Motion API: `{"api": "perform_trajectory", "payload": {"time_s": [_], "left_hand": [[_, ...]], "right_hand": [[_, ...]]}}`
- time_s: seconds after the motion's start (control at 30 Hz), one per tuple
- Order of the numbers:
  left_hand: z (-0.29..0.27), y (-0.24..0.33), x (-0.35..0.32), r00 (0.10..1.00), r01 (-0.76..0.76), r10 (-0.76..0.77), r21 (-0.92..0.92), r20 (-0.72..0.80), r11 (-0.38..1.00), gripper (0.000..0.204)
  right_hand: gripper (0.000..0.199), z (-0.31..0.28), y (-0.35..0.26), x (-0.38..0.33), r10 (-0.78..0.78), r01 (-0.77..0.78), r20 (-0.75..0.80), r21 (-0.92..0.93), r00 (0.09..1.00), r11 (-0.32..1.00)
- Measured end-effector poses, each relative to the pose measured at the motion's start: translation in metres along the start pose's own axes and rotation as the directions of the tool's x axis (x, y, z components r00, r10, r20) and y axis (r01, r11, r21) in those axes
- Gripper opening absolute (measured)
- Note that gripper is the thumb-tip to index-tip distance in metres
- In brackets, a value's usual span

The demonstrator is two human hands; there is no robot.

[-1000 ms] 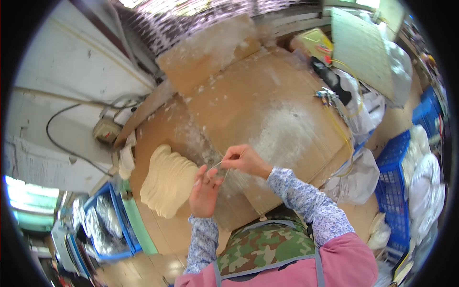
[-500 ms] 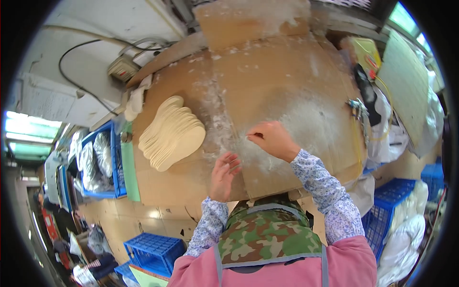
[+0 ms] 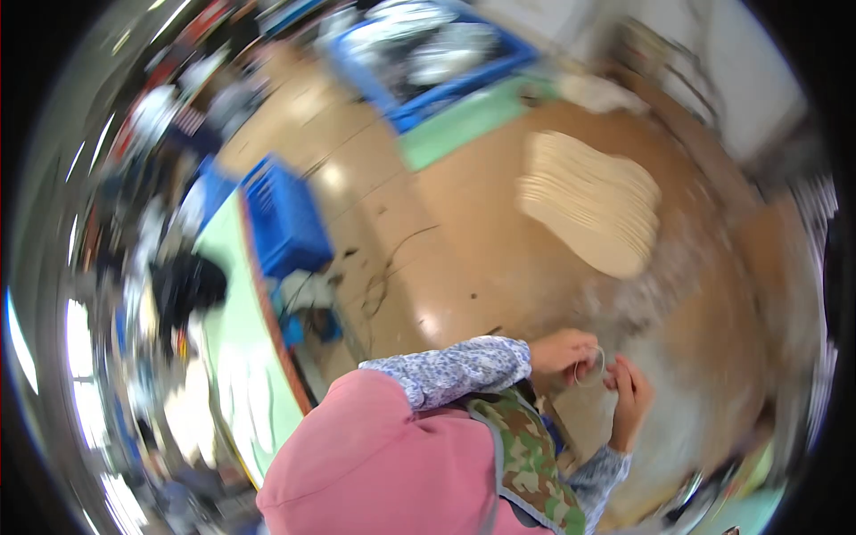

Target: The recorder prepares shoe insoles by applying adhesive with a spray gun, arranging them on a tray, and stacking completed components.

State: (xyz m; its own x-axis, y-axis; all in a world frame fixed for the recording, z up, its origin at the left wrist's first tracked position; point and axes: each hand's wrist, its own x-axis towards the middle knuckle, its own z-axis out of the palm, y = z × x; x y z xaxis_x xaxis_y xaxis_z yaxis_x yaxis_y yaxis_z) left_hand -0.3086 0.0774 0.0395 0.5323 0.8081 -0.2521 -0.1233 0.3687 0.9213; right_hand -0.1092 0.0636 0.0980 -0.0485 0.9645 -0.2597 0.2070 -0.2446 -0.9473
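Observation:
A stack of cream, shoe-insole-shaped pieces [image 3: 588, 201] lies on the brown cardboard table cover [image 3: 481, 214]. Close to the table's near edge, my left hand [image 3: 563, 351] has its fingers closed on a thin pale loop [image 3: 602, 359], which looks like string or a band. My right hand [image 3: 631, 397] is just beside it, fingers bent and pinched together near the loop. What those fingertips hold is too small and blurred to name. Both hands are some way from the stack, and pale powder [image 3: 660, 299] dusts the cardboard beside it.
A blue crate [image 3: 401, 116] of plastic-wrapped items stands by a green strip [image 3: 473, 125] along the table edge. Another blue crate [image 3: 285, 218] is on the tiled floor, beside a pale green tabletop [image 3: 236, 348]. A black bag [image 3: 189, 285] rests there. Cables lie on the floor.
The view has swung toward my left, so the stack now appears upper right. My hands, apart before, have come together, and a thin loop shows between them. My left fingers have closed.

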Motion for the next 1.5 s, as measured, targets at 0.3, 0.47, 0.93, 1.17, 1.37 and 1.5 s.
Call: {"api": "perform_trajectory", "payload": {"time_s": [0.3,0.47,0.93,1.17,1.37,1.5], "left_hand": [[-0.057,-0.073,-0.270,0.392,-0.305,-0.236,-0.368,-0.889,0.878,0.022],[-0.121,-0.089,-0.461,-0.106,-0.339,-0.122,-0.080,-0.987,0.937,0.022],[-0.238,-0.175,-0.742,-0.734,-0.351,-0.400,-0.197,-0.549,0.915,0.055],[-0.306,-0.171,-0.536,-0.288,-0.326,-0.155,-0.055,-0.945,0.944,0.013],[-0.257,-0.121,-0.354,0.221,-0.157,0.145,0.112,-0.964,0.981,0.025],[-0.186,-0.053,-0.185,0.620,-0.156,0.271,0.223,-0.737,0.962,0.012]], "right_hand": [[0.012,0.068,0.012,0.012,-0.088,0.228,0.574,-0.176,0.814,0.958],[0.020,0.099,0.010,0.016,-0.057,0.215,0.546,-0.230,0.836,0.949],[0.020,0.187,-0.031,-0.044,0.024,0.146,0.530,-0.276,0.848,0.950],[0.017,0.145,-0.018,-0.035,-0.198,0.315,0.315,-0.380,0.928,0.870],[0.027,0.109,-0.054,-0.002,-0.197,0.261,0.183,-0.455,0.963,0.851],[0.025,0.019,-0.040,0.030,-0.346,0.322,-0.165,-0.154,0.924,0.934]]}}
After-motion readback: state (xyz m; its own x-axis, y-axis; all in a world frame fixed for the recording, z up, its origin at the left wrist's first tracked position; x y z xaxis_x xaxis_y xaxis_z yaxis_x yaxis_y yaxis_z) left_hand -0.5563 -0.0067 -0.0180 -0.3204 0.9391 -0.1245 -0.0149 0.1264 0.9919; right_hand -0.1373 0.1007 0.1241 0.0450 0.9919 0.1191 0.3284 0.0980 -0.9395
